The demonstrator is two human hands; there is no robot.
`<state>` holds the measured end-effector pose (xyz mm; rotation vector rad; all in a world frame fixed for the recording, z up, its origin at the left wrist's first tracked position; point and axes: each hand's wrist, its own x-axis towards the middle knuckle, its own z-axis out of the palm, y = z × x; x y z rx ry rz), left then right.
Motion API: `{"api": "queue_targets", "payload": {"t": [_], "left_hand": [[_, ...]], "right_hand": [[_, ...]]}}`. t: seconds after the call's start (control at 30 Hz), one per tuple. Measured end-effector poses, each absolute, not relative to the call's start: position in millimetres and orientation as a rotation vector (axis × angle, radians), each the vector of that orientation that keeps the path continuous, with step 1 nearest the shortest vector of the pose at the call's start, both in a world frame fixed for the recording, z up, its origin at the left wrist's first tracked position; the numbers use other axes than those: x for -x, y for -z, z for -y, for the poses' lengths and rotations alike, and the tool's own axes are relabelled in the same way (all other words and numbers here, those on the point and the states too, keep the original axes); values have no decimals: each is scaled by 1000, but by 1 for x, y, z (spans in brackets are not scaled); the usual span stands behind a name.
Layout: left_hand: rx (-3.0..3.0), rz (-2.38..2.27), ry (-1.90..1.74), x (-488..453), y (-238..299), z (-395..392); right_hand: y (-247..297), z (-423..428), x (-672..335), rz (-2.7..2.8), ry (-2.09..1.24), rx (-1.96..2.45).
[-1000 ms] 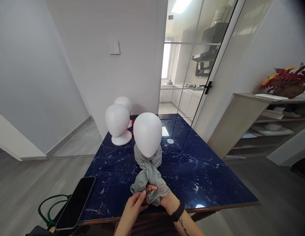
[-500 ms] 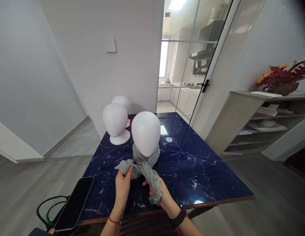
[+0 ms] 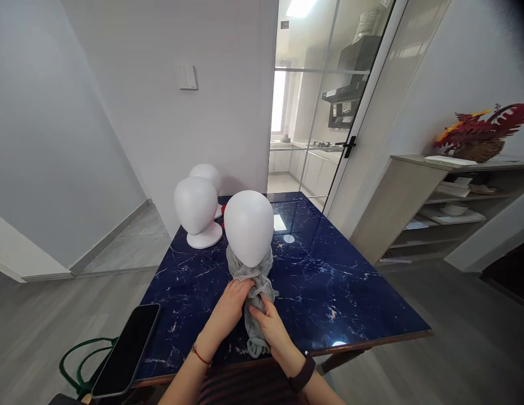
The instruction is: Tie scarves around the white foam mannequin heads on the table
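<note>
A grey scarf [image 3: 258, 333] is wrapped round the neck of the nearest white mannequin head [image 3: 249, 228], crossing at the front, with one end hanging down toward the table's near edge. My left hand [image 3: 234, 304] is closed on the scarf just under the chin, its fingertips tucked into the folds. Lower and to the right, my right hand [image 3: 271, 325] pinches the scarf between thumb and fingers. Part of the crossing is hidden behind my hands.
Two more white mannequin heads, one in front [image 3: 197, 208] and one behind [image 3: 206, 175], stand at the back left of the dark blue marbled table [image 3: 321, 292]. A phone [image 3: 127, 349] lies at the left edge beside a green cord [image 3: 78, 360]. Something red shows behind the nearest head.
My left hand has moved right and up from the scarf's left end to the crossing under the chin. My right hand has shifted slightly, and the left end is now gathered in.
</note>
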<state>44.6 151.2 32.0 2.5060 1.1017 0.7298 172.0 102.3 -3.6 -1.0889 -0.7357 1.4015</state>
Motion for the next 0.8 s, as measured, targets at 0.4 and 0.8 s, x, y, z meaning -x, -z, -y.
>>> {"api": "queue_targets", "payload": {"t": [0.4,0.8], "left_hand": [[-2577,-1620,-710,-55,-20,-166],[-2136,-1378,-978,-62,-27,-163]], "right_hand": [[1,-106,-175,755,-1272,1083],[-5,-137,-176,239,-1736,777]]}}
